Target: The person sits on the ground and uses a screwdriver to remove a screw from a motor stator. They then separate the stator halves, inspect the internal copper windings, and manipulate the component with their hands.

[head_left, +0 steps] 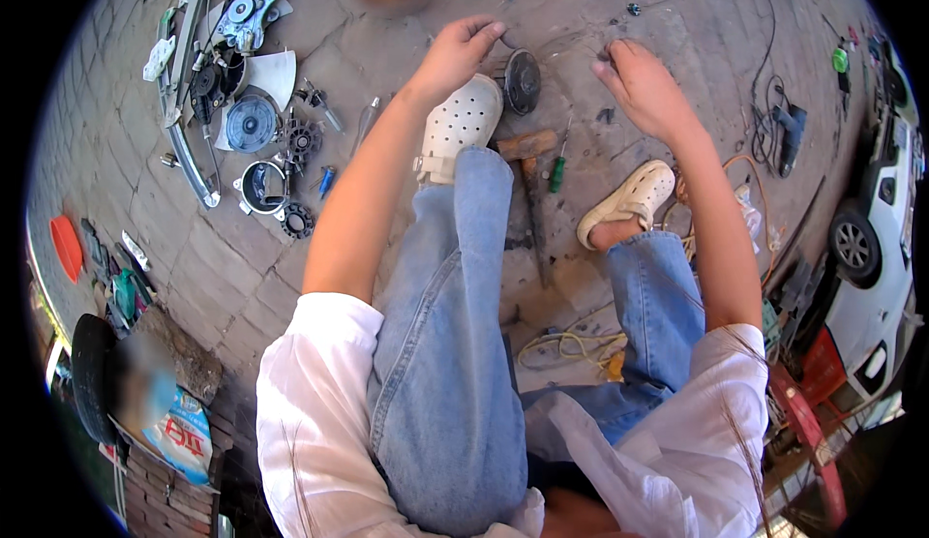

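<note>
Left hand (453, 59) held near dark disc-shaped part (523, 81), fingers curled; pinch cannot be told. Right hand (643, 88) held apart, fingers curled, grip likewise unclear. Disc is seen between hands, beside clog (463, 117). Hammer (531, 175) and green-handled screwdriver (557, 172) laid on paving (387, 15).

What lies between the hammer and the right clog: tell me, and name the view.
In the head view, a green-handled screwdriver lies on the paving between the hammer and the right clog, closer to the hammer.
</note>
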A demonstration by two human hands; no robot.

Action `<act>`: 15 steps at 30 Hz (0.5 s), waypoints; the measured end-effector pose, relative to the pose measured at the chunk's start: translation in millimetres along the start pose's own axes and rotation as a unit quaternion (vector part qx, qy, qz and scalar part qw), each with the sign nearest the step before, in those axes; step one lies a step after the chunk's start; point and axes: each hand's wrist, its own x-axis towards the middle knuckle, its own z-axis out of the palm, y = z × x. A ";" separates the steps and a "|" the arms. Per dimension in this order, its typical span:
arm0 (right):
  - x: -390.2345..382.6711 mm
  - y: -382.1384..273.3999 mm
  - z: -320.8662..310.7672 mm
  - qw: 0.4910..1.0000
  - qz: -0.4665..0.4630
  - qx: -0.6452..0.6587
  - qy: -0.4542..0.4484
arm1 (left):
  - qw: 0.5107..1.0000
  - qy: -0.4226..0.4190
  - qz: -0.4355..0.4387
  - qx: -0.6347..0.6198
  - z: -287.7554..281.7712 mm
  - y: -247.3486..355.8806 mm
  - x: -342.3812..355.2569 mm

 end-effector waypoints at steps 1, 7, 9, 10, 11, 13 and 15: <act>-8.8 -7.4 -1.1 0.994 0.037 0.087 -0.053 | 1.000 0.000 0.022 0.015 3.0 1.5 3.3; -8.1 -54.7 -10.2 0.581 0.054 0.806 -0.098 | 0.998 -0.061 0.030 -0.004 14.5 25.3 20.6; 21.5 -53.4 -11.7 0.612 0.047 0.788 0.040 | 0.996 -0.084 0.001 -0.016 27.7 33.7 27.6; 42.4 -47.5 -11.3 0.623 0.044 0.773 0.109 | 0.995 -0.097 -0.003 -0.028 33.2 30.5 38.8; 64.3 -49.9 -13.4 0.629 0.031 0.758 0.171 | 0.995 -0.098 -0.005 -0.035 29.4 32.9 41.8; 87.2 -46.5 -11.4 0.634 0.026 0.711 0.303 | 0.992 -0.119 -0.008 -0.050 31.1 29.6 55.6; 81.7 -47.2 -3.6 0.846 0.094 0.407 0.331 | 0.985 -0.135 0.008 -0.102 37.3 23.5 62.7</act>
